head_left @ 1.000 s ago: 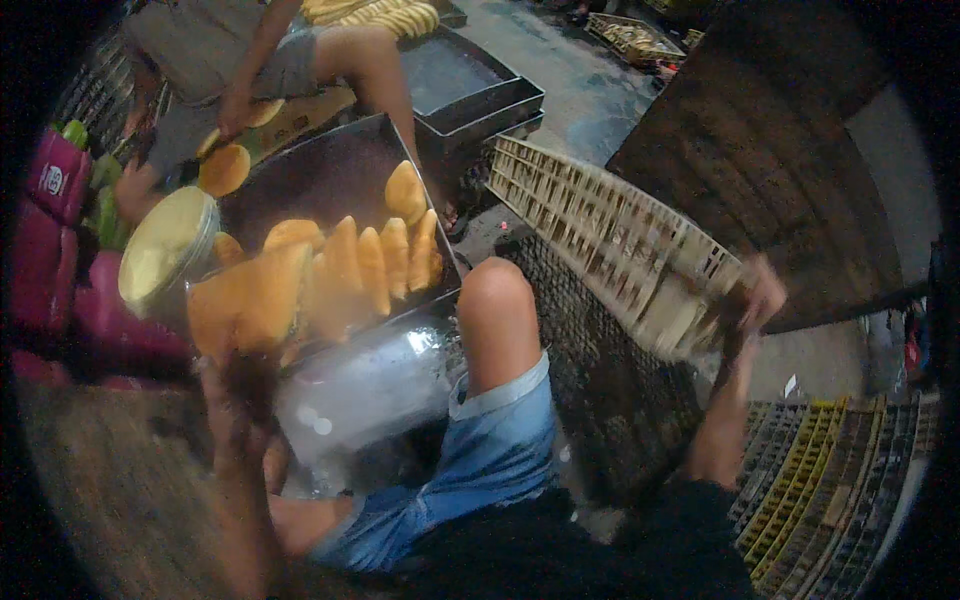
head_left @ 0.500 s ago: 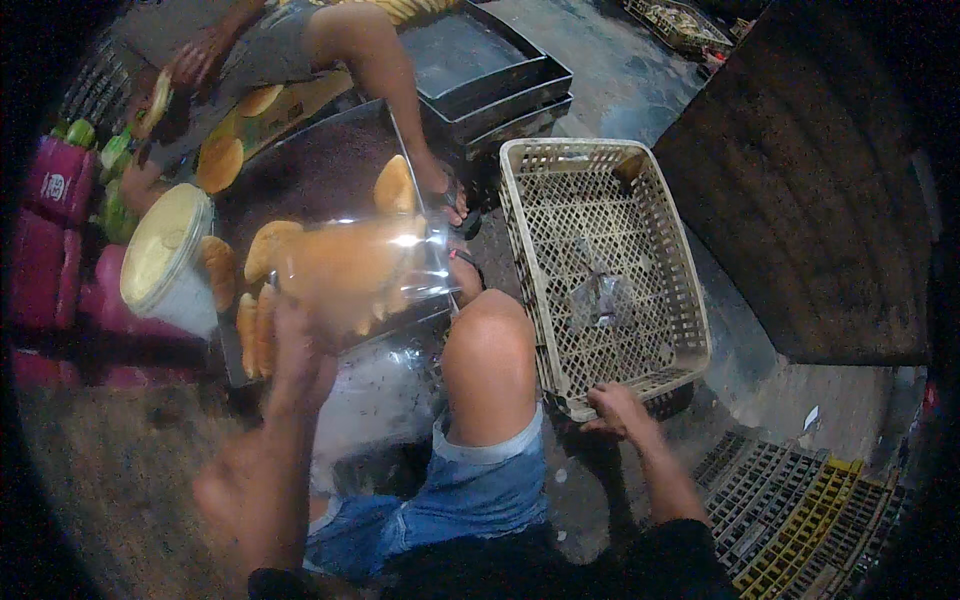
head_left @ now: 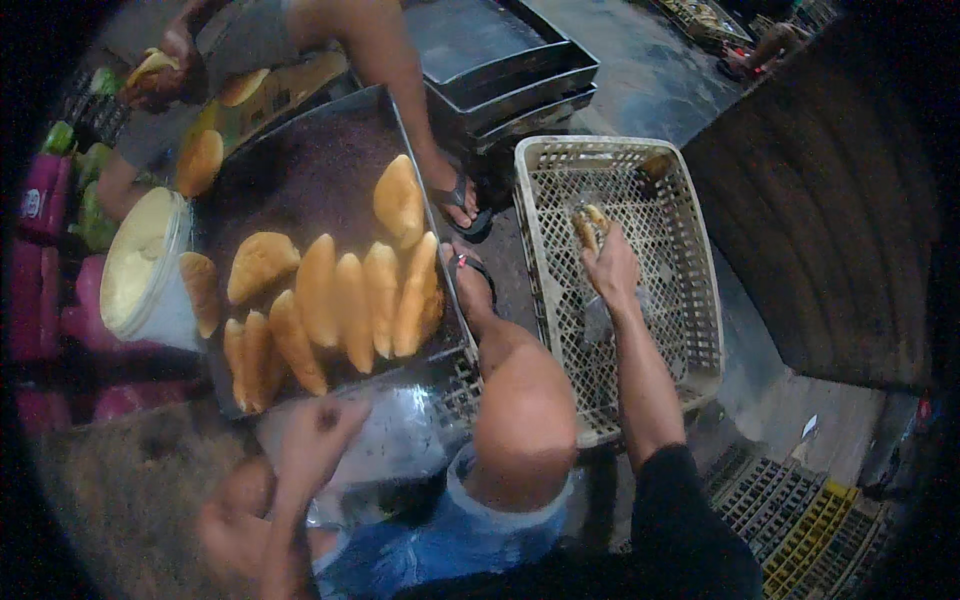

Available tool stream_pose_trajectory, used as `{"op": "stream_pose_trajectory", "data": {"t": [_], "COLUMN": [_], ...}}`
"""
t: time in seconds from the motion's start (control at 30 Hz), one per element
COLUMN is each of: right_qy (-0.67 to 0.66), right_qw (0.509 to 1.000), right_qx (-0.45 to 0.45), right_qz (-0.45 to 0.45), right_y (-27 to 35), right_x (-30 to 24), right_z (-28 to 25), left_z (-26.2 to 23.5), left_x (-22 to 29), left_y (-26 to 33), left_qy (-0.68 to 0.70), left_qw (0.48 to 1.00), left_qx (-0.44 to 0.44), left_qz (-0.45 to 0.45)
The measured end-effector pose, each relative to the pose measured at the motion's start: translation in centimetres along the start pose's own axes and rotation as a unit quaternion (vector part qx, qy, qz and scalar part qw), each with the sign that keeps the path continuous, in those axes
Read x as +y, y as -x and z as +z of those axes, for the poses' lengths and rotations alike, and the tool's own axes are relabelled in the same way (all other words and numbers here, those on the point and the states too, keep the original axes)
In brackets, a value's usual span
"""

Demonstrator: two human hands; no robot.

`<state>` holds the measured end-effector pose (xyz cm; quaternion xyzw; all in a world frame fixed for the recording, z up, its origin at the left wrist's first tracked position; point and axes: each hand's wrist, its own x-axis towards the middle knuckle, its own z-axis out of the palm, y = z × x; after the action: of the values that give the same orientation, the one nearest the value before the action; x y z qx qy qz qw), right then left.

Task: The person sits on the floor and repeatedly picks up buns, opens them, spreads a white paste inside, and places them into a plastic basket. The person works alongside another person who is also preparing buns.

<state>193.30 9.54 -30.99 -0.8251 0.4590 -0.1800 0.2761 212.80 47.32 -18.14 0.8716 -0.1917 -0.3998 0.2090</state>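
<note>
My right hand reaches into a pale plastic crate. Its fingers are closed on a small wrapped piece, yellowish and dark, whose kind is unclear. Beneath that wrist, a clear packet lies on the crate's bottom. My left hand is over a pile of clear plastic bags, fingers curled; whatever they hold is hidden. Just beyond it, several bread rolls stand and lean in a dark metal tray.
A white tub of pale yellow spread stands at the tray's left. Across from me, another person's hand holds a roll. Stacked black trays are at the back, a dark panel at right, and grey-and-yellow crates at lower right.
My right hand has moved from the crate's near rim to inside it and grasped the small wrapped piece. My left hand has drawn back from the rolls, and the clear bag over them is gone.
</note>
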Motion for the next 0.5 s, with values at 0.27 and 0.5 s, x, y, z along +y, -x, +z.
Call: {"op": "stream_pose_trajectory", "data": {"t": [0.27, 0.5], "right_qy": [-0.219, -0.098], "right_qw": [0.943, 0.986], "right_qx": [-0.204, -0.096], "right_qz": [0.144, 0.092], "right_y": [-14.8, 0.6], "right_x": [12.9, 3.7], "right_z": [16.2, 10.2], "left_z": [1.5, 5.4], "left_x": [-21.8, -27.9], "left_y": [2.2, -0.9], "left_qy": [-0.074, 0.089], "left_qw": [0.923, 0.93], "left_qx": [0.252, 0.245], "left_qz": [-0.282, -0.258]}}
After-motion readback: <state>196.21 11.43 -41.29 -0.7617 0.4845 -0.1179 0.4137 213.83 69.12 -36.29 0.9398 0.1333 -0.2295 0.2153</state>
